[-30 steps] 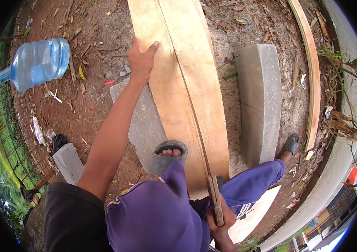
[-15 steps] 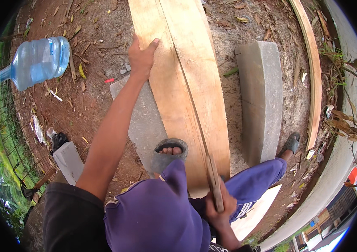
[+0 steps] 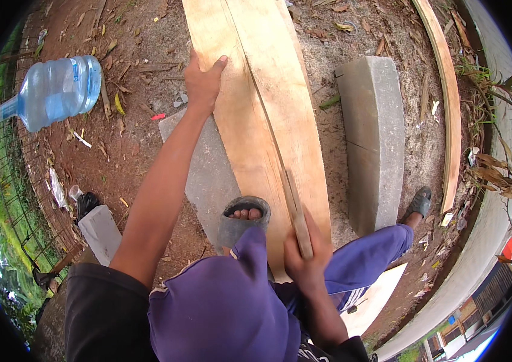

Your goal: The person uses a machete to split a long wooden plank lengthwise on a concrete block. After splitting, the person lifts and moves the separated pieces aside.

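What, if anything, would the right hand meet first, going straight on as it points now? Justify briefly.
The right hand would seemingly meet nothing: the way looks free along the dark line on the board, passing right of the left hand, though height above the board is unclear.

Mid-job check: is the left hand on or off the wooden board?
On: the left hand is at the wooden board's left edge, thumb lying over its top face; most fingers are hidden.

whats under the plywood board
A grey concrete block sticks out past the left edge of the plywood board; how far it reaches underneath, and anything else there, is covered.
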`<state>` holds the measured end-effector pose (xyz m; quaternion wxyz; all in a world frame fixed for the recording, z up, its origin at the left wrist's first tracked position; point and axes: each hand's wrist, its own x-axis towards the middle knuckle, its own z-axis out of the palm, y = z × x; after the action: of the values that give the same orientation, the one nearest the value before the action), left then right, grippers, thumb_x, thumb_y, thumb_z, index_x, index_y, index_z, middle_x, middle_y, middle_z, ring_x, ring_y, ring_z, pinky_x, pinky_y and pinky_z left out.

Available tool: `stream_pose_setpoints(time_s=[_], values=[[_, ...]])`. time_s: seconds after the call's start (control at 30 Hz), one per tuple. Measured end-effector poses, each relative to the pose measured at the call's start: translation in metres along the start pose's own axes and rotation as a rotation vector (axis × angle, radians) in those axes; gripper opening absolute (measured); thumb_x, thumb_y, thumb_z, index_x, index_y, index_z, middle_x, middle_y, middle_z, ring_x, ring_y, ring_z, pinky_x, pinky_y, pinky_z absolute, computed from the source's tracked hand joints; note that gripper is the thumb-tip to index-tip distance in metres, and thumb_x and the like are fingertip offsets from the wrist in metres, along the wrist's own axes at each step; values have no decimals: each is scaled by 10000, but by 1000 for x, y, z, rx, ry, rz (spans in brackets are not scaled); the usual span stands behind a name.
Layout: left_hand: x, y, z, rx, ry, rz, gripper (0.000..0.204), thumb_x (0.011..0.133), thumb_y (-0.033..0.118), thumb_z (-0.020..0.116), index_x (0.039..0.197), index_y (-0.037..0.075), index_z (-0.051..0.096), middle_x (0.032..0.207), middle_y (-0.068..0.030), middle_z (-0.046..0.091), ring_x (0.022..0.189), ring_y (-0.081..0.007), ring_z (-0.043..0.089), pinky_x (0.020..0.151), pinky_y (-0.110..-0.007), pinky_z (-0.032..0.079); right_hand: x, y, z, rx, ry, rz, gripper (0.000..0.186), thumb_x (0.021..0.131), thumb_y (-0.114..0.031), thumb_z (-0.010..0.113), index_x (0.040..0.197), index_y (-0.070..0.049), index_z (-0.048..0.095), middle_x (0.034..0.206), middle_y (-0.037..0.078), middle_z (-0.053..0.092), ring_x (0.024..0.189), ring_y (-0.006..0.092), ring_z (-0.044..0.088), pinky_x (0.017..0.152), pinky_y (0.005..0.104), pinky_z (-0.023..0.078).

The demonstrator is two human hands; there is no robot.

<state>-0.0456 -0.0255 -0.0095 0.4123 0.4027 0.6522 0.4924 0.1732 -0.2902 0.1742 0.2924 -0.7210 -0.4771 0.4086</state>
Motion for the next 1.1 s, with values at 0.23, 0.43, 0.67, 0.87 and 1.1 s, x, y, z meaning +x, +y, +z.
stream_pose_setpoints(time_s=[0.23, 0.43, 0.67, 0.87, 1.1], values=[[-2, 0, 4, -84, -28, -16, 546, 882, 74, 767, 1348, -78, 527, 1176, -142, 696, 1029, -187, 659, 896, -314, 520, -51, -17, -41, -51, -28, 101, 442, 842, 13, 660, 1283, 43, 664, 891, 178, 750, 654, 155, 692, 632, 292, 540], [2, -4, 2, 77, 7, 20, 465, 916, 71, 747, 1319, -63, 557, 1168, -111, 686, 1010, -157, 651, 860, -295, 534, 109, -17, 59, 167, -66, 71, 491, 867, -23, 638, 1352, 46, 597, 716, 157, 654, 560, 206, 656, 574, 335, 530], [0, 0, -3, -39, 5, -4, 528, 887, 60, 752, 1341, -85, 525, 1177, -151, 695, 1010, -192, 663, 892, -309, 521, -84, -11, -70, -137, -137, 19, 584, 764, 22, 703, 1340, 62, 614, 886, 205, 742, 721, 232, 758, 659, 305, 569], [4, -7, -5, 69, 28, 42, 560, 885, 68, 763, 1363, -84, 515, 1175, -158, 696, 1007, -194, 665, 891, -310, 525, 64, -23, 31, 116, -71, 97, 490, 847, -6, 655, 1330, 56, 607, 709, 166, 670, 608, 212, 705, 569, 328, 541], [2, -2, -2, 10, 8, -1, 525, 902, 55, 751, 1357, -80, 527, 1185, -144, 694, 1026, -184, 657, 900, -307, 522, -7, -2, 1, -9, -13, -65, 508, 806, -2, 681, 1312, 35, 645, 707, 151, 633, 590, 135, 636, 582, 297, 511]])
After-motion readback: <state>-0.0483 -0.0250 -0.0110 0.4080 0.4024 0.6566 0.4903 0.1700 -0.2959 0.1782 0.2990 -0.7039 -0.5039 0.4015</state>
